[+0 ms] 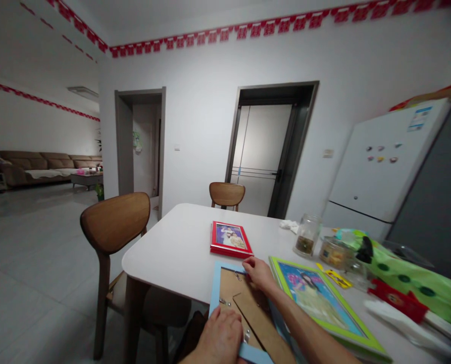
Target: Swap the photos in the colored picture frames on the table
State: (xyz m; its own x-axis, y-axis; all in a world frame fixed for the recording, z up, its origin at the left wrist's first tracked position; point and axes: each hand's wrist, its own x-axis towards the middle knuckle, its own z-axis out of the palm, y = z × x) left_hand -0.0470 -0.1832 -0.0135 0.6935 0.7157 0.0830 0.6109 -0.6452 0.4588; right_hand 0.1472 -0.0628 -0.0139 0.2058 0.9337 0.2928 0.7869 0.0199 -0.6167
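Note:
A light blue picture frame (216, 283) lies back side up at the table's near edge, its brown backing board and small metal clips showing. My left hand (220, 334) is closed around its lower left side. At the frame's top right corner, my right hand (258, 273) has its fingers pinched together at the edge; anything between the fingertips is too small to make out. Beyond it sits a red picture frame (231, 238), photo side up. To the right, a green picture frame (318, 298) with a photo lies partly behind my right forearm.
On the white table (172, 242), the right side holds a glass jar (307, 236), a container of food (335, 253), a green bag (407, 275) and a red item (397, 299). Wooden chairs stand at the left (115, 222) and far side (227, 193).

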